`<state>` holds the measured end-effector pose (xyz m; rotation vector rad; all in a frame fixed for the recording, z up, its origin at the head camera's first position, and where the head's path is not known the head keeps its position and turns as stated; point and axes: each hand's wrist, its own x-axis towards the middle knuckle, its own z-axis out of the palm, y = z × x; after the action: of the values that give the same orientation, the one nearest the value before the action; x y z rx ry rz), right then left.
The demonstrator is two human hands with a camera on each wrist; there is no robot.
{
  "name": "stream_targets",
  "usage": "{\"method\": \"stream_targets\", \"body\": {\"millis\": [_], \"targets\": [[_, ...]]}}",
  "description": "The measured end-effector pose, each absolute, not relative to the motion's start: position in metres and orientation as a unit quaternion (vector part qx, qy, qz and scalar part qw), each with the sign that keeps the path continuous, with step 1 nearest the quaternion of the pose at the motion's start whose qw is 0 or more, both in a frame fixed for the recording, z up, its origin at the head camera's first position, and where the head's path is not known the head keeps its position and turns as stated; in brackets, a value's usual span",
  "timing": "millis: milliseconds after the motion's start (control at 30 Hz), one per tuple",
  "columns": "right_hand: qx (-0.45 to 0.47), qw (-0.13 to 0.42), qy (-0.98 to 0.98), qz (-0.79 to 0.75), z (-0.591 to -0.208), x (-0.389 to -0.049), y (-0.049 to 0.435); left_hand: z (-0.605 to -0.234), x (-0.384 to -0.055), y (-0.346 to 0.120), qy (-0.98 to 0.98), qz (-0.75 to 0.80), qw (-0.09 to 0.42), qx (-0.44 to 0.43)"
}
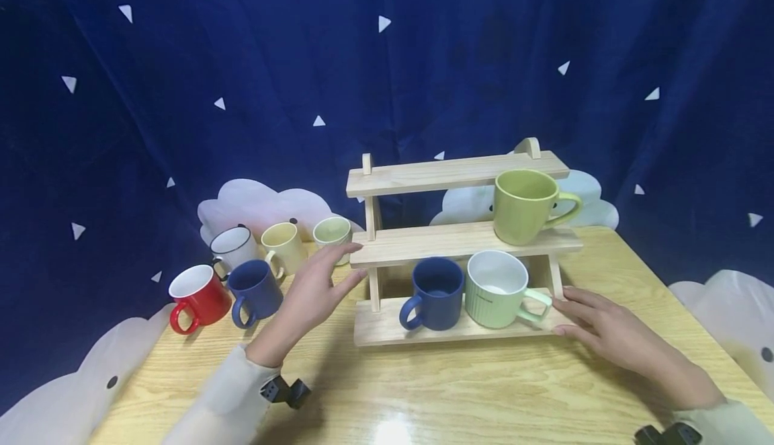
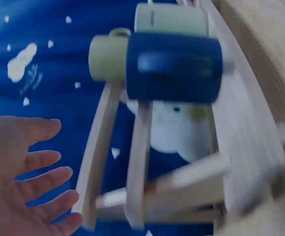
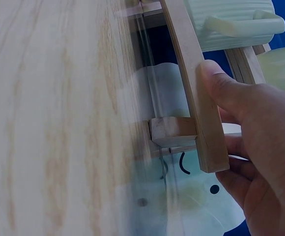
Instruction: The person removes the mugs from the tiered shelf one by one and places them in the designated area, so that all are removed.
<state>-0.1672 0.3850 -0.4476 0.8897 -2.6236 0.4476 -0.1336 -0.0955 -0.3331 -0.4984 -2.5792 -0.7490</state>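
Observation:
A three-tier wooden rack [image 1: 411,246] stands on the table. On its bottom shelf are a dark blue mug [image 1: 440,297] and a ribbed mint-green mug [image 1: 492,305]; a yellow-green mug [image 1: 519,211] sits at the right of the middle shelf. My right hand [image 1: 617,334] grips the right end of the bottom shelf. In the right wrist view its thumb [image 3: 215,73] lies on one side of the plank [image 3: 201,108], the other fingers behind it. My left hand [image 1: 311,294] is beside the rack's left end, fingers extended; the left wrist view shows its palm holding nothing.
Left of the rack, several more mugs stand on the table: a red one [image 1: 204,300], a blue one [image 1: 256,290], a white one with a dark rim [image 1: 237,251], a yellow one [image 1: 287,250] and a pale green one [image 1: 332,232]. A dark blue curtain [image 1: 290,48] hangs behind.

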Motion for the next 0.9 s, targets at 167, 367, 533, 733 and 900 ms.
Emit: {"method": "stream_targets", "body": {"millis": [167,367,533,733,900], "targets": [[0.308,0.162,-0.924,0.16,-0.447,-0.167,0.385,-0.323,-0.138,-0.065,-0.918,-0.267,0.195,-0.219],[0.311,0.171,-0.921,0.157,-0.447,-0.167,0.385,-0.315,-0.143,-0.029,-0.911,-0.271,0.168,-0.262],[0.313,0.176,-0.92,0.155,-0.449,-0.168,0.386,-0.305,-0.147,0.0,-0.914,-0.264,0.142,-0.273],[0.31,0.177,-0.921,0.157,-0.449,-0.168,0.386,-0.294,-0.153,0.033,-0.913,-0.255,0.138,-0.286],[0.312,0.176,-0.92,0.159,-0.449,-0.168,0.386,-0.29,-0.157,0.056,-0.908,-0.261,0.13,-0.3]]}}
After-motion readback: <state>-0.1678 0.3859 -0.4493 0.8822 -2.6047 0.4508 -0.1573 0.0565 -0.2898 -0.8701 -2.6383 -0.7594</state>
